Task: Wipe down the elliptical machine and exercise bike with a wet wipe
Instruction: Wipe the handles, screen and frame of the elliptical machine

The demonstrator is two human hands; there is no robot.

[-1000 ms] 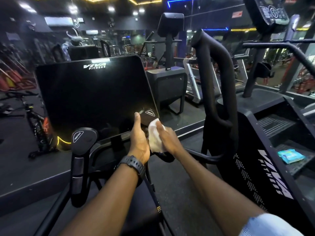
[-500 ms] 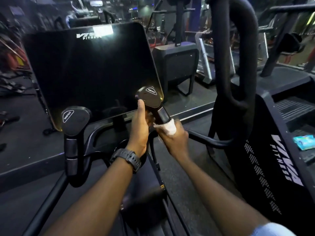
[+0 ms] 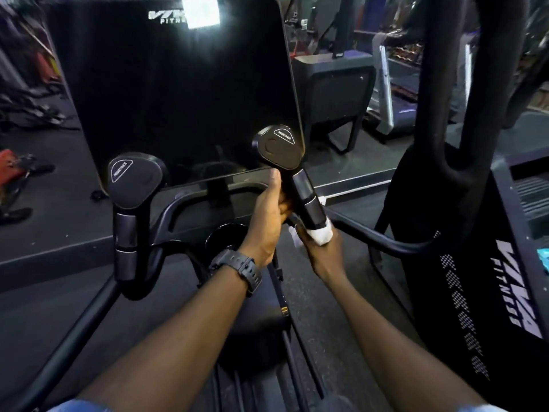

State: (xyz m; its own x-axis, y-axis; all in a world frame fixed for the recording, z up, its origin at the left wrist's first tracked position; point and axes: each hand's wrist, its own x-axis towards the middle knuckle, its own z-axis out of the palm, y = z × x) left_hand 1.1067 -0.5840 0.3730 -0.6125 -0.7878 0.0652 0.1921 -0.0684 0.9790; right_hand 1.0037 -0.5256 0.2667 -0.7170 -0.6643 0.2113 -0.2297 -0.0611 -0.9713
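Note:
The machine's black console screen (image 3: 178, 93) fills the upper middle. Two short grips with flat black heads stand in front of it: the left grip (image 3: 130, 197) and the right grip (image 3: 300, 185). My right hand (image 3: 323, 248) wraps a white wet wipe (image 3: 322, 233) around the lower end of the right grip. My left hand (image 3: 267, 215), a black watch on its wrist, lies against the left side of that grip with the thumb pointing up; its fingers curl behind the stem.
A tall black padded upright (image 3: 463, 114) of a neighbouring stair machine (image 3: 511, 292) stands close at the right. A blue wipe packet (image 3: 543, 257) lies on its steps at the right edge. Other gym machines fill the background. A cup holder (image 3: 225, 236) sits below the console.
My right hand has slid the wipe down the right grip from its head to its lower end. The view has moved closer and tilted down. My left hand has stayed on the grip.

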